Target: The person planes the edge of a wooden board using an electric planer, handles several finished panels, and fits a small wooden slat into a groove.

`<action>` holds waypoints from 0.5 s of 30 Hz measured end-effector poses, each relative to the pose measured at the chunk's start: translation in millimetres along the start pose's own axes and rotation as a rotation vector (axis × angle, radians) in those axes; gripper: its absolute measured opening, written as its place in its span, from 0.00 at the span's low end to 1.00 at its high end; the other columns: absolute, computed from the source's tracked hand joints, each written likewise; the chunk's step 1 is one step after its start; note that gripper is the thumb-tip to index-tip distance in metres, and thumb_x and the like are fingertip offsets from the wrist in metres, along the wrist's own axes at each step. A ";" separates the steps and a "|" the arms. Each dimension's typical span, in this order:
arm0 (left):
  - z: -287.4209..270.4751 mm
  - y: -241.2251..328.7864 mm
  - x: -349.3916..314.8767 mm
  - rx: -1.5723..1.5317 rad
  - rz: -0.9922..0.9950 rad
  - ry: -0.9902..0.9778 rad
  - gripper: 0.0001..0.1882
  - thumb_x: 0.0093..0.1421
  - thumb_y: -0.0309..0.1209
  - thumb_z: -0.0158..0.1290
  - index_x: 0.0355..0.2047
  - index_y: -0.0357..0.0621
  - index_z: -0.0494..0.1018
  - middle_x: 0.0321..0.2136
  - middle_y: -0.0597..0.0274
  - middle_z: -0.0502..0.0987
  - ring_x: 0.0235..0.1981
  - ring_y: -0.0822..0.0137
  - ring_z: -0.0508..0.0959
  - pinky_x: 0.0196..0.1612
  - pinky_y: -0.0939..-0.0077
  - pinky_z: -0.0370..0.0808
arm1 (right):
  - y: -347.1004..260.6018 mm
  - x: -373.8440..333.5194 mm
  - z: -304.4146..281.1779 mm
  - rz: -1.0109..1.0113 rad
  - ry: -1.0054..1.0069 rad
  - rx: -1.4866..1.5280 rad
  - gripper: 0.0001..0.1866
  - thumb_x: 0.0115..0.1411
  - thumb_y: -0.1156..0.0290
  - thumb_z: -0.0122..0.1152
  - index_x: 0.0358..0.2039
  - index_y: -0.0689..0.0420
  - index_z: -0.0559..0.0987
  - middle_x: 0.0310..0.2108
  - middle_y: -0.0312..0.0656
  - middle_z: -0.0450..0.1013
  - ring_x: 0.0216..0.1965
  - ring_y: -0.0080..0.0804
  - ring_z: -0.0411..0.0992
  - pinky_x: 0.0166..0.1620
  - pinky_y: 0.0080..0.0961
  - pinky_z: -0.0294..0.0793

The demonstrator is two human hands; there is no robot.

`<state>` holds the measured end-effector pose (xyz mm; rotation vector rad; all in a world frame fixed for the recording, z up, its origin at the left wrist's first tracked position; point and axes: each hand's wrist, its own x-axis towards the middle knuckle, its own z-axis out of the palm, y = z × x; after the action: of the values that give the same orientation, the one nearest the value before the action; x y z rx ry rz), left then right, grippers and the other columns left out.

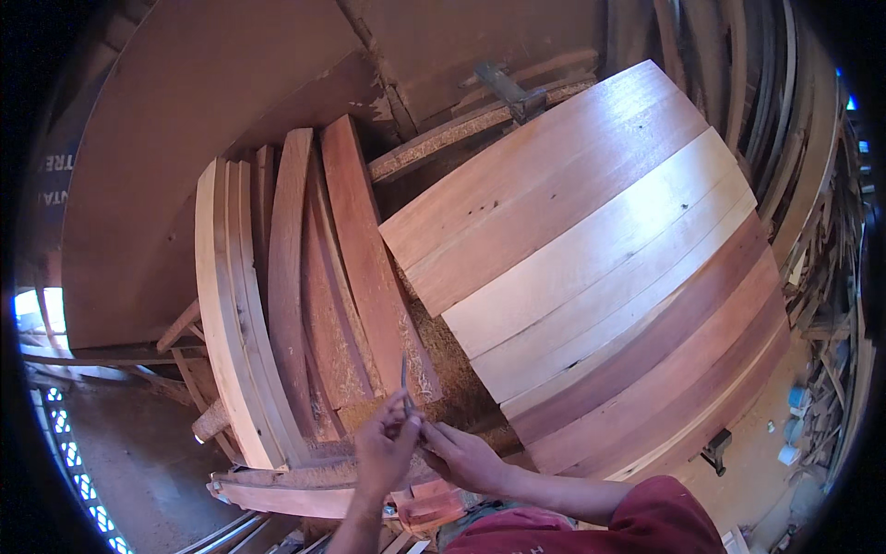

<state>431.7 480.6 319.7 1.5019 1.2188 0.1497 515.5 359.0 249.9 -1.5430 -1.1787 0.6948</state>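
My left hand (384, 448) is closed round a slim, dark, pointed thing (404, 377) that looks like a pencil or a narrow blade. It sticks up past my fingertips; its exact kind is too small to make out. Right beside it, my right hand (461, 457) has its fingers pressed together at the lower end of that thing. What the right fingers pinch is hidden. Both hands meet in front of me, above the near ends of several reddish boards (369, 240) dusted with shavings.
To the right lies a large panel of joined planks (591, 268), pale and red-brown. Pale boards (226, 305) stand along the left of the stack. A metal clamp (508, 92) sits behind the panel, and another clamp (716, 451) shows at its near right edge. Wood offcuts (821, 305) pile at the far right.
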 end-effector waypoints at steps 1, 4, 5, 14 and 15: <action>-6.0 17.2 12.0 0.069 0.078 0.031 0.22 0.63 0.22 0.52 0.58 0.35 0.67 0.34 0.59 0.82 0.33 0.73 0.80 0.37 0.79 0.78 | -10.9 16.2 -14.6 -0.019 -0.014 0.084 0.22 0.59 0.71 0.59 0.54 0.60 0.70 0.44 0.48 0.73 0.36 0.48 0.76 0.34 0.38 0.78; -24.0 73.9 63.2 0.232 0.250 0.104 0.22 0.64 0.22 0.49 0.60 0.38 0.67 0.32 0.61 0.80 0.32 0.73 0.80 0.36 0.79 0.78 | 15.7 67.9 -61.6 -0.130 -0.075 0.015 0.25 0.59 0.71 0.58 0.57 0.62 0.68 0.50 0.51 0.71 0.45 0.49 0.74 0.43 0.37 0.78; -26.0 84.6 89.9 0.192 0.346 0.098 0.22 0.65 0.22 0.48 0.60 0.38 0.67 0.33 0.61 0.80 0.33 0.73 0.79 0.36 0.79 0.78 | 40.2 89.9 -83.1 -0.165 0.026 -0.072 0.23 0.61 0.70 0.57 0.56 0.61 0.69 0.51 0.50 0.71 0.46 0.48 0.74 0.45 0.37 0.77; 48.8 187.5 346.0 0.242 0.761 0.163 0.16 0.67 0.25 0.46 0.54 0.40 0.73 0.35 0.61 0.79 0.36 0.71 0.81 0.38 0.78 0.77 | 207.5 275.8 -295.1 -0.018 0.728 -0.512 0.13 0.62 0.69 0.57 0.46 0.61 0.78 0.39 0.51 0.78 0.40 0.47 0.77 0.43 0.37 0.74; 62.0 191.6 369.4 0.177 0.735 0.148 0.16 0.67 0.24 0.46 0.54 0.41 0.74 0.35 0.60 0.80 0.37 0.70 0.82 0.38 0.77 0.77 | 223.4 292.8 -312.2 -0.105 0.696 -0.669 0.15 0.62 0.67 0.58 0.46 0.60 0.78 0.42 0.52 0.77 0.44 0.49 0.75 0.48 0.40 0.72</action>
<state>754.1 744.8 262.4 2.0709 0.7493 0.6627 966.1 514.8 173.4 -2.0109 -0.9672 -0.3572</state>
